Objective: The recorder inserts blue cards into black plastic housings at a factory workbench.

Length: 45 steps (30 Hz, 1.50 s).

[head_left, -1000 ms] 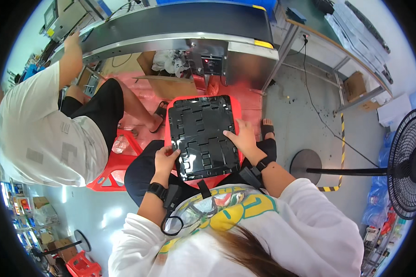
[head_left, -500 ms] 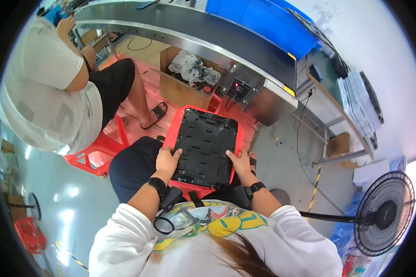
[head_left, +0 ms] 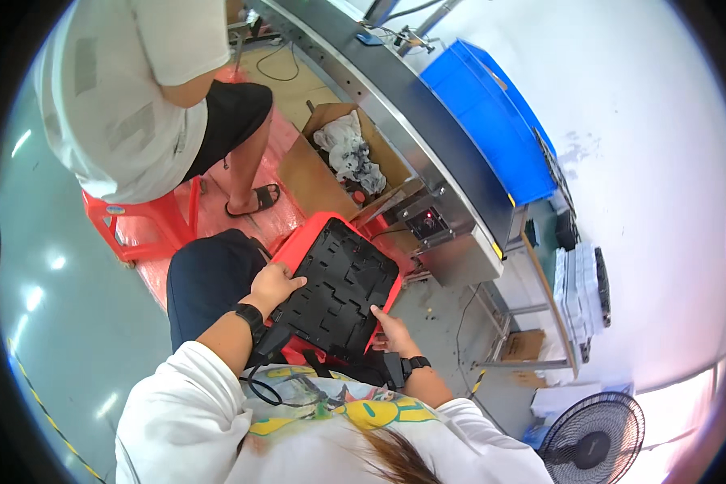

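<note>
A black moulded plastic tray with stepped recesses lies over a red stool in front of me, its far end turned to the right. My left hand closes on the tray's left edge, thumb on top and the other fingers hidden. At the opposite edge, my right hand grips with its thumb on the rim and some fingertips showing below. Both wrists wear black bands with small dark devices.
A seated co-worker on a red stool is at the left. Ahead stand an open carton of plastic bags and a conveyor with a blue bin. A black fan is at the lower right.
The view has turned, so the surroundings appear rotated clockwise. The tray now slants to the right in the picture, and both hands still hold its sides.
</note>
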{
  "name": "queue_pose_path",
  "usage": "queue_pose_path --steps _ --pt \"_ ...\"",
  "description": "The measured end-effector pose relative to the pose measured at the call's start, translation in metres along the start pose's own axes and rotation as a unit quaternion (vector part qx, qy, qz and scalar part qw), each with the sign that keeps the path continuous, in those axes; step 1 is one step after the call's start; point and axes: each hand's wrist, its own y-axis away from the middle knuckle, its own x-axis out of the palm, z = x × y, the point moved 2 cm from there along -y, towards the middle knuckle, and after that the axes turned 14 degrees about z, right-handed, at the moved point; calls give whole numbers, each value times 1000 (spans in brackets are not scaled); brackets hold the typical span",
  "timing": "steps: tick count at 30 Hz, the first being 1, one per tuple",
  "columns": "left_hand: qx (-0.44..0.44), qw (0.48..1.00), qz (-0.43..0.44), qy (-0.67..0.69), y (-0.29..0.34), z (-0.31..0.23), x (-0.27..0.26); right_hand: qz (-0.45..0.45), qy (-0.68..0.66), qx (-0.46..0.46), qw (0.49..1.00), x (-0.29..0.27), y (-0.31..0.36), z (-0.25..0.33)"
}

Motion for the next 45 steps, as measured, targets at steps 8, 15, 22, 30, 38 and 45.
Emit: queue_pose_path --steps 8,15,22,30,38,45 --pt "76 996 -43 37 6 5 2 24 -15 -8 1000 10 5 3" --pt "74 997 -2 32 1 9 3 -61 61 -18 996 10 -14 -6" --pt "54 997 -44 22 4 2 10 -38 195 69 978 7 22 25" --pt "-14 1000 27 -1 1 -17 0 71 411 -144 897 19 108 204" --pt "-23 998 57 1 -6 -14 -2 -133 318 -392 853 20 161 372" --pt "-13 998 65 22 -9 -7 0 -294 260 -210 895 -47 85 423"
